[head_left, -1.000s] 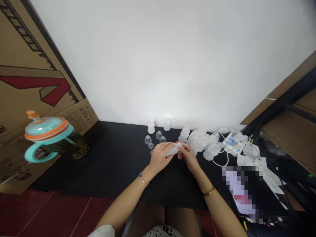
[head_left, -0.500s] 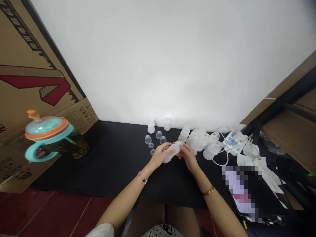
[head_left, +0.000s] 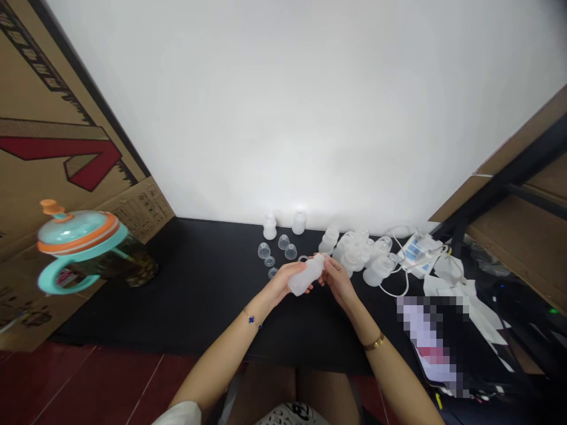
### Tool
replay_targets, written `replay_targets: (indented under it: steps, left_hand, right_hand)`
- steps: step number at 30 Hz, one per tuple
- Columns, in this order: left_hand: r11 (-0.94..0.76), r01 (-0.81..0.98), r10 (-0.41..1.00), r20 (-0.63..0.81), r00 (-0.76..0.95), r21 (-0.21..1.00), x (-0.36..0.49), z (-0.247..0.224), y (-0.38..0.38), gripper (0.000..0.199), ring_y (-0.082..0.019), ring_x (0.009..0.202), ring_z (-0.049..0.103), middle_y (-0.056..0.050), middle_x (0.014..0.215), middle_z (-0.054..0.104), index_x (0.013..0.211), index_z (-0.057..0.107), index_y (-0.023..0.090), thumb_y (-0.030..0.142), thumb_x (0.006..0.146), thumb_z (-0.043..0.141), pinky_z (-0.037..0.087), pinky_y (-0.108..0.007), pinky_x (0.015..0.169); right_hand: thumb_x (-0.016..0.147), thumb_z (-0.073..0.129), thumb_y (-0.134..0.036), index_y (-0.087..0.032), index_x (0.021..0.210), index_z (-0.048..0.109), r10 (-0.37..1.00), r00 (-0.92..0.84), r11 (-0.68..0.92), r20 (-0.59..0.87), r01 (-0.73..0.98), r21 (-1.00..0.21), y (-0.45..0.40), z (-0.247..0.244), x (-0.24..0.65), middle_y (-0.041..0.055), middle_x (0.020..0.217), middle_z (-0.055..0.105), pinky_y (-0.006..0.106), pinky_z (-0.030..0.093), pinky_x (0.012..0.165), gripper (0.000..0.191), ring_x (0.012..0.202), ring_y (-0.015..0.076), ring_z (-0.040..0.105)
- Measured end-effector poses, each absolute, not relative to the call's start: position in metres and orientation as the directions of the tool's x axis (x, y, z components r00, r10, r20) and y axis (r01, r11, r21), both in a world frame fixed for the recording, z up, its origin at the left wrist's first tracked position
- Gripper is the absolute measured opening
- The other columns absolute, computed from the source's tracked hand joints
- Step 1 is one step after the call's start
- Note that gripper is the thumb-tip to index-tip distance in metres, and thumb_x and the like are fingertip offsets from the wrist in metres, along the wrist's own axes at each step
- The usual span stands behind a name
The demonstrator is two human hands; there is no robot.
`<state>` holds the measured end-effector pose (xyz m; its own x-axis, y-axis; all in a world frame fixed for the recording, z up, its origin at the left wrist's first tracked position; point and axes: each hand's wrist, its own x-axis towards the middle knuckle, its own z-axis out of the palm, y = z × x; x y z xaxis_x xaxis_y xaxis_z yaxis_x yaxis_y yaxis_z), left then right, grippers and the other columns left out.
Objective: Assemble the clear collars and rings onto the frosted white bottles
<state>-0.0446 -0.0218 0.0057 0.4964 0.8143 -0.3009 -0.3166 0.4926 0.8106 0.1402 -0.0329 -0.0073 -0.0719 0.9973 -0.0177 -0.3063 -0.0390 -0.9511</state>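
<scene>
A frosted white bottle [head_left: 305, 278] lies tilted between my hands above the black table [head_left: 195, 295]. My left hand [head_left: 282, 282] is wrapped round its body from the left. At the bottle's upper right end, the fingers of my right hand [head_left: 335, 276] are closed on it; small details there are hard to make out. Just beyond my left hand lie clear domed caps [head_left: 290, 252] and small clear rings [head_left: 269, 261]. Two white bottles [head_left: 270, 226] stand near the wall. To the right of my hands, several capped frosted bottles [head_left: 352, 255] stand in a cluster.
A large jug [head_left: 84, 236] with a teal handle and orange lid is at the left by a cardboard box [head_left: 39, 88]. On the right are a white power strip [head_left: 419, 254] with cables, crumpled white paper [head_left: 469, 301] and a pixelated device [head_left: 432, 348].
My left hand has shifted lower along the bottle, exposing more of its body. A clear ring now shows just above my left fingers. The view has moved slightly.
</scene>
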Motion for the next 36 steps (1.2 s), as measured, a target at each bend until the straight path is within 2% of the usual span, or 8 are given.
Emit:
replay_targets:
  steps: [6,10,14,18,23,32,36]
  left_hand:
    - [0.666,-0.364,0.692,-0.357,0.628,0.651,-0.048,0.002,-0.02,0.046,-0.02,0.062,0.07,-0.019,0.095,0.077,0.115,0.068,0.006,0.046,0.094,0.058,0.056,-0.028,0.054]
    - [0.746,-0.346,0.615,-0.39,0.685,0.569,-0.049,-0.001,-0.018,0.052,-0.019,0.057,0.068,-0.02,0.093,0.077,0.116,0.067,0.004,0.049,0.096,0.05,0.05,-0.026,0.047]
    - [0.772,-0.324,0.584,-0.409,0.701,0.547,-0.05,0.001,-0.018,0.054,-0.018,0.054,0.065,-0.018,0.088,0.076,0.116,0.067,0.005,0.052,0.096,0.049,0.045,-0.025,0.044]
    - [0.761,-0.311,0.591,-0.41,0.695,0.57,-0.049,0.003,-0.02,0.053,-0.018,0.053,0.064,-0.016,0.083,0.076,0.111,0.069,0.006,0.053,0.094,0.051,0.043,-0.025,0.043]
    - [0.696,-0.324,0.649,-0.369,0.665,0.64,-0.048,0.002,-0.021,0.05,-0.017,0.052,0.065,-0.015,0.084,0.076,0.114,0.067,0.009,0.053,0.093,0.054,0.044,-0.024,0.044]
    - [0.562,-0.289,0.737,-0.31,0.601,0.775,-0.05,0.01,-0.021,0.048,-0.019,0.056,0.068,-0.018,0.09,0.078,0.129,0.061,0.004,0.039,0.096,0.055,0.052,-0.026,0.047]
    - [0.479,-0.247,0.773,-0.271,0.574,0.843,-0.052,0.014,-0.023,0.051,-0.019,0.058,0.069,-0.018,0.092,0.078,0.129,0.062,0.004,0.04,0.094,0.059,0.053,-0.026,0.051]
  right_hand:
    - [0.078,0.077,-0.063,-0.022,0.113,0.075,0.996,-0.094,-0.029,0.001,-0.318,-0.948,-0.034,-0.007,0.141,0.0086,0.093,0.076,0.026,0.04,0.047,0.054,0.057,0.0147,0.055]
    - [0.08,0.076,-0.06,-0.023,0.115,0.075,0.993,-0.121,-0.037,0.005,-0.342,-0.939,-0.036,-0.006,0.141,0.01,0.105,0.075,0.027,0.041,0.048,0.051,0.057,0.0136,0.055]
    - [0.081,0.074,-0.058,-0.024,0.116,0.074,0.99,-0.138,-0.046,0.007,-0.377,-0.925,-0.04,-0.001,0.139,0.011,0.114,0.074,0.027,0.04,0.047,0.049,0.056,0.0123,0.054]
    - [0.08,0.075,-0.055,-0.024,0.116,0.075,0.989,-0.147,-0.047,0.013,-0.399,-0.916,-0.04,0.002,0.139,0.0108,0.12,0.072,0.027,0.04,0.047,0.047,0.055,0.0118,0.054]
    - [0.081,0.075,-0.054,-0.024,0.117,0.074,0.989,-0.147,-0.037,0.025,-0.403,-0.915,-0.039,0.0,0.139,0.0109,0.119,0.072,0.027,0.04,0.046,0.047,0.055,0.0116,0.054]
    - [0.084,0.075,-0.05,-0.023,0.12,0.073,0.983,-0.175,-0.033,0.045,-0.417,-0.908,-0.037,-0.004,0.142,0.0115,0.122,0.071,0.024,0.041,0.047,0.045,0.057,0.0104,0.056]
    - [0.083,0.075,-0.05,-0.022,0.12,0.072,0.985,-0.169,-0.033,0.038,-0.4,-0.916,-0.036,-0.005,0.142,0.0121,0.121,0.072,0.025,0.042,0.046,0.046,0.056,0.011,0.057]
